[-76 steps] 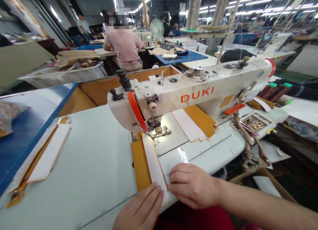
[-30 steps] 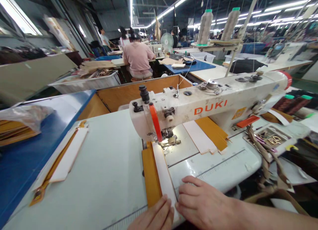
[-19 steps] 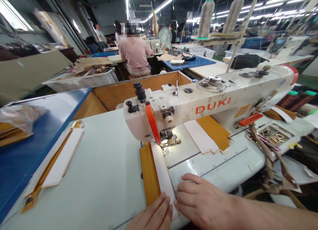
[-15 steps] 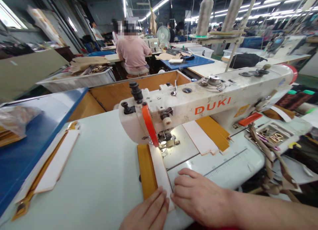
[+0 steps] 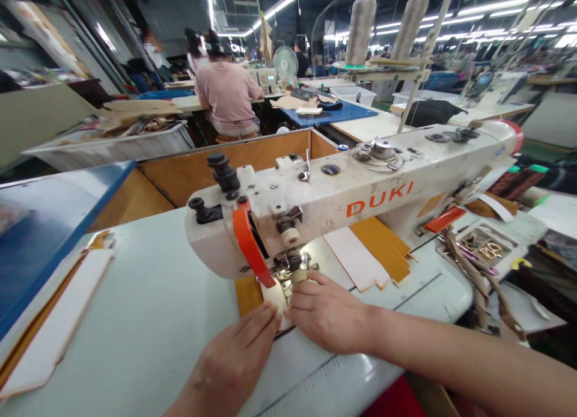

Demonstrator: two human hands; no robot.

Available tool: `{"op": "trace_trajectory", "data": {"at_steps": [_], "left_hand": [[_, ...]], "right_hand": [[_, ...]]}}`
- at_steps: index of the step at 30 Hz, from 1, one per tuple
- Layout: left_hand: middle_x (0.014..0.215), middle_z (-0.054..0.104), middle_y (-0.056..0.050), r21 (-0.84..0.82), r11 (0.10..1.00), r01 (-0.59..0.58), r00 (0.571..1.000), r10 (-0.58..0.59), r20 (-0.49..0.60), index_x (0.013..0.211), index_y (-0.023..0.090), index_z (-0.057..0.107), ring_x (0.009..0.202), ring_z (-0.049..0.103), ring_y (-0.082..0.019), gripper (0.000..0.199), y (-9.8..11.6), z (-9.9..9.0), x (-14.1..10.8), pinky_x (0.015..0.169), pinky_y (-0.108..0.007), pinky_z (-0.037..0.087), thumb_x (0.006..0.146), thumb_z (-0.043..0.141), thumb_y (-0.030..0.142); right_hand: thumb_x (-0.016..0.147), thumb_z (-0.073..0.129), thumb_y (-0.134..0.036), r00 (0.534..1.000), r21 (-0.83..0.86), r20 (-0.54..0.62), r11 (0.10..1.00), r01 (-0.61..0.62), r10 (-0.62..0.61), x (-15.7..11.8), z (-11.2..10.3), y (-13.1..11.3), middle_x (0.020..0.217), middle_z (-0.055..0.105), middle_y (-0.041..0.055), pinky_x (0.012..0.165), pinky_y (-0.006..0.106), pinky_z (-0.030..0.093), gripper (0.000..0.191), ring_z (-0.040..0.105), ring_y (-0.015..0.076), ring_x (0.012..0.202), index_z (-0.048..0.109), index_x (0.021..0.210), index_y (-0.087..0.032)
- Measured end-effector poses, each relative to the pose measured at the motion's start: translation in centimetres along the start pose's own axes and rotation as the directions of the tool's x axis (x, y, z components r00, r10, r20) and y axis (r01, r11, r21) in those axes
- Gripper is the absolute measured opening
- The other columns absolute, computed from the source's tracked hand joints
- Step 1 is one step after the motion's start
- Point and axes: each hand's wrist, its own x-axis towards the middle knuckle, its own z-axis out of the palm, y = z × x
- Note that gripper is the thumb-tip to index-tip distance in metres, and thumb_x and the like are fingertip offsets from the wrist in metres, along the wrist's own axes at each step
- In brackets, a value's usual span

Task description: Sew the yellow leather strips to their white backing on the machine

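A white strip (image 5: 274, 294) lies beside a mustard-brown strip (image 5: 247, 295) under the head of the white sewing machine (image 5: 333, 191). My left hand (image 5: 234, 351) has its fingers pressed together on the near end of the white strip. Just right of it, my right hand (image 5: 327, 312) is curled with its fingertips at the strip's right edge, close below the presser foot. The hands nearly touch. Both thumbs are mostly hidden.
White and mustard pieces (image 5: 378, 249) lie behind the right hand. More strips (image 5: 58, 321) are at the left. A tray of metal rings (image 5: 487, 243) stands at the right. A person in pink (image 5: 228, 92) sits ahead.
Both hands have moved forward, closer to the needle area. Less of the white and mustard strips shows in front of the machine. The view has shifted slightly.
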Motion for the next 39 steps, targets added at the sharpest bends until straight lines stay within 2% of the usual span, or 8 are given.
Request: {"op": "trace_trajectory", "data": {"at_steps": [9, 19, 23, 30, 33, 35, 37, 39], "left_hand": [[0.105, 0.072, -0.007, 0.042, 0.999, -0.015, 0.999, 0.013, 0.043, 0.111, 0.015, 0.063, 0.099, 0.067, -0.014, 0.031, -3.9, 1.9, -0.1, 0.09, -0.023, 0.053, 0.097, 0.036, 0.017], [0.099, 0.074, -0.004, -0.006, 1.0, -0.018, 0.998, 0.019, 0.06, 0.115, 0.02, 0.062, 0.094, 0.069, -0.018, 0.033, -6.3, 3.6, -0.5, 0.088, -0.026, 0.053, 0.094, 0.037, 0.017], [0.105, 0.073, -0.005, 0.046, 0.999, 0.011, 0.998, -0.014, 0.062, 0.116, 0.019, 0.062, 0.1, 0.068, -0.016, 0.036, -4.7, 2.4, -0.8, 0.088, -0.023, 0.052, 0.092, 0.036, 0.011], [0.112, 0.071, -0.01, 0.189, 0.982, -0.03, 0.99, 0.003, 0.144, 0.112, 0.012, 0.062, 0.105, 0.067, -0.016, 0.042, 3.1, -3.3, -5.0, 0.09, -0.023, 0.052, 0.081, 0.036, 0.001], [0.114, 0.07, -0.008, 0.119, 0.992, 0.04, 0.977, -0.063, 0.203, 0.116, 0.013, 0.06, 0.104, 0.066, -0.014, 0.046, 4.2, -5.4, -4.6, 0.09, -0.02, 0.052, 0.077, 0.038, 0.001], [0.121, 0.067, -0.008, 0.052, 0.991, 0.122, 0.956, -0.132, 0.26, 0.12, 0.016, 0.057, 0.109, 0.064, -0.015, 0.047, 3.5, -6.4, -2.9, 0.092, -0.023, 0.052, 0.078, 0.042, 0.003], [0.131, 0.06, -0.011, -0.006, 0.972, 0.233, 0.891, -0.211, 0.401, 0.123, 0.018, 0.057, 0.119, 0.057, -0.022, 0.049, 2.0, -6.8, -0.8, 0.098, -0.035, 0.05, 0.077, 0.046, 0.004], [0.129, 0.06, -0.012, -0.047, 0.92, 0.39, 0.739, -0.282, 0.612, 0.116, 0.018, 0.061, 0.12, 0.055, -0.026, 0.049, 0.5, -6.8, 1.4, 0.102, -0.043, 0.045, 0.07, 0.05, 0.004]], "right_hand": [[0.094, 0.048, -0.021, 0.984, -0.051, -0.091, 0.986, -0.159, 0.154, 1.5, 1.1, 0.9, 0.086, 0.062, 0.0041, 0.089, 0.035, 0.033, 0.015, 0.048, 0.02, 0.088, 0.06, 0.086, -0.016], [0.093, 0.048, -0.019, 0.977, -0.088, -0.111, 0.977, -0.192, 0.182, 1.6, 1.2, 0.9, 0.079, 0.061, 0.0025, 0.08, 0.032, 0.035, 0.023, 0.047, 0.018, 0.082, 0.059, 0.072, -0.017], [0.092, 0.048, -0.019, 0.974, -0.07, -0.159, 0.982, -0.174, 0.162, 1.1, 0.5, 0.4, 0.075, 0.06, 0.003, 0.077, 0.032, 0.035, 0.024, 0.046, 0.0177, 0.077, 0.06, 0.071, -0.017], [0.095, 0.043, -0.018, 0.965, 0.018, -0.24, 0.994, -0.108, 0.109, -0.1, 0.3, -0.3, 0.073, 0.058, 0.0058, 0.074, 0.032, 0.038, 0.025, 0.046, 0.0193, 0.076, 0.064, 0.081, -0.015], [0.094, 0.043, -0.017, 0.967, 0.051, -0.242, 0.996, -0.074, 0.084, -0.4, 0.3, -1.2, 0.075, 0.058, 0.0058, 0.075, 0.032, 0.039, 0.023, 0.047, 0.0193, 0.077, 0.065, 0.086, -0.015], [0.093, 0.043, -0.017, 0.967, 0.085, -0.242, 0.994, -0.062, 0.081, -0.6, 0.2, -2.3, 0.077, 0.058, 0.0059, 0.075, 0.032, 0.041, 0.022, 0.047, 0.0193, 0.078, 0.064, 0.089, -0.015], [0.093, 0.043, -0.016, 0.966, 0.132, -0.242, 0.989, -0.062, 0.093, -0.9, 0.1, -3.6, 0.078, 0.058, 0.0061, 0.075, 0.032, 0.042, 0.021, 0.048, 0.0198, 0.08, 0.064, 0.092, -0.015], [0.092, 0.043, -0.015, 0.962, 0.181, -0.244, 0.98, -0.078, 0.122, -1.5, 0.0, -4.9, 0.078, 0.058, 0.0065, 0.075, 0.033, 0.043, 0.02, 0.048, 0.0203, 0.08, 0.063, 0.093, -0.015]]}}
